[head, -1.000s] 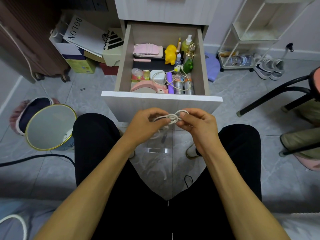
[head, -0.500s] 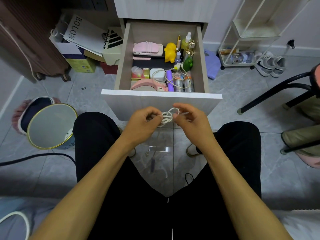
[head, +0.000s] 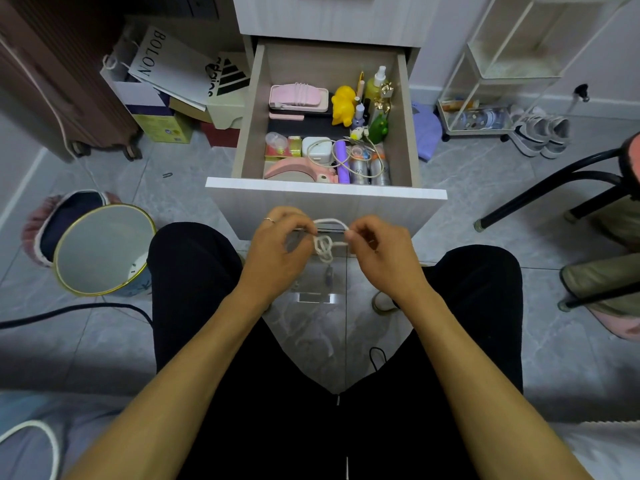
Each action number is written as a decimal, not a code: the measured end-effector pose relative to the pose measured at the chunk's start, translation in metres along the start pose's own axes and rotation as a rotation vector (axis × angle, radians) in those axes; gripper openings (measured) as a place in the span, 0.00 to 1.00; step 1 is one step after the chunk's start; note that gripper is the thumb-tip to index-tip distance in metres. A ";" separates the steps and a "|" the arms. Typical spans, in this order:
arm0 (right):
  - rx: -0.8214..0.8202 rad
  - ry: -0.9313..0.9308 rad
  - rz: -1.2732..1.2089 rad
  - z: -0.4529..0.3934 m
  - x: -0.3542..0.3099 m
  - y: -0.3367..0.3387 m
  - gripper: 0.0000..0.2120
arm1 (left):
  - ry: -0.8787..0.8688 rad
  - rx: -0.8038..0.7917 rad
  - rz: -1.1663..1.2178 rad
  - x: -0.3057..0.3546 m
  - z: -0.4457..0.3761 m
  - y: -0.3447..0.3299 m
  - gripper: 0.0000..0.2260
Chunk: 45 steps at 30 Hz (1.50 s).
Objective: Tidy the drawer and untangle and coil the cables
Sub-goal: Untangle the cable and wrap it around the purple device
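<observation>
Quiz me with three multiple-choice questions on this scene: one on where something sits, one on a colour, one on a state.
1. Where is the round gold-rimmed bin?
A. on the floor left of the person's knees
B. inside the drawer
C. on the wire shelf

2. What colour is the thin knotted cable being held?
A. black
B. white
C. red

3. The light wooden drawer is:
A. shut
B. removed
C. pulled open

Answers: 1 A, it stands on the tiles by the left leg. 2 B, the left hand and right hand pinch a white loop. 3 C, its contents show.

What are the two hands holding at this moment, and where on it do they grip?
A white cable: the left hand and right hand each pinch an end of its top loop, the tangle hanging between them.
</observation>
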State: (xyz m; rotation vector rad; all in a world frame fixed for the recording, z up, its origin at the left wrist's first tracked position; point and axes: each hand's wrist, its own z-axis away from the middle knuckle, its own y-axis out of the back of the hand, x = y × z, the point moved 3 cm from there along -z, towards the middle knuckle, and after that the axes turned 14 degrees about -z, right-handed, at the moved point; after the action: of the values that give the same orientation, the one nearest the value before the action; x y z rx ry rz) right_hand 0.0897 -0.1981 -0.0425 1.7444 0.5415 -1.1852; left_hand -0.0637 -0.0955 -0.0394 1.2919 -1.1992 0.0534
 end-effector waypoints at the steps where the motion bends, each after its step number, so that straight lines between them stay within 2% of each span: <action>1: 0.033 -0.098 -0.107 0.001 0.001 -0.001 0.06 | 0.007 0.007 -0.021 -0.003 0.000 -0.001 0.06; 4: 0.079 -0.316 -0.473 0.004 0.001 -0.006 0.07 | 0.099 -0.099 0.041 -0.008 0.004 -0.012 0.06; 9: 0.153 -0.403 -0.697 0.004 -0.006 -0.004 0.05 | 0.234 -0.234 0.211 -0.014 0.010 -0.032 0.08; 14: 0.181 -0.438 -0.770 0.003 -0.006 0.002 0.05 | 0.204 -0.374 0.220 -0.009 0.006 -0.038 0.10; 17: 0.201 -0.476 -0.770 0.005 -0.002 0.002 0.05 | 0.211 -0.371 0.205 -0.008 0.003 -0.036 0.03; 20: 0.238 -0.576 -0.762 0.006 0.010 0.004 0.06 | 0.305 -0.336 0.334 -0.011 0.003 -0.031 0.05; 23: 0.129 -0.641 -0.659 0.010 0.017 0.004 0.06 | 0.363 -0.294 0.397 -0.009 0.006 -0.023 0.02; 26: 0.007 -0.525 -0.538 0.014 0.008 0.000 0.03 | 0.396 -0.264 0.402 -0.005 0.008 -0.018 0.03; 29: -0.130 -0.269 -0.427 0.016 -0.009 -0.001 0.12 | 0.372 -0.295 0.403 0.005 0.009 -0.012 0.03; 32: -0.240 -0.180 -0.379 0.017 -0.020 -0.002 0.15 | 0.378 -0.268 0.439 0.011 0.009 -0.004 0.02; 36: -0.159 -0.153 -0.390 0.014 -0.025 0.000 0.10 | 0.393 -0.215 0.493 0.015 0.010 0.006 0.02; 41: -0.015 -0.158 -0.573 0.009 -0.027 -0.003 0.09 | 0.555 -0.116 0.727 0.013 0.013 0.009 0.04; 45: 0.017 -0.188 -0.686 0.009 -0.028 -0.007 0.09 | 0.533 -0.128 0.742 0.012 0.012 0.014 0.05</action>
State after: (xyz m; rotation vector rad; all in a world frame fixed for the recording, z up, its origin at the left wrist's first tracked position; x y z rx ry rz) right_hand 0.0681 -0.1987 -0.0215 1.4720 1.0638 -1.8036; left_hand -0.0744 -0.1063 -0.0240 0.6018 -1.1231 0.7961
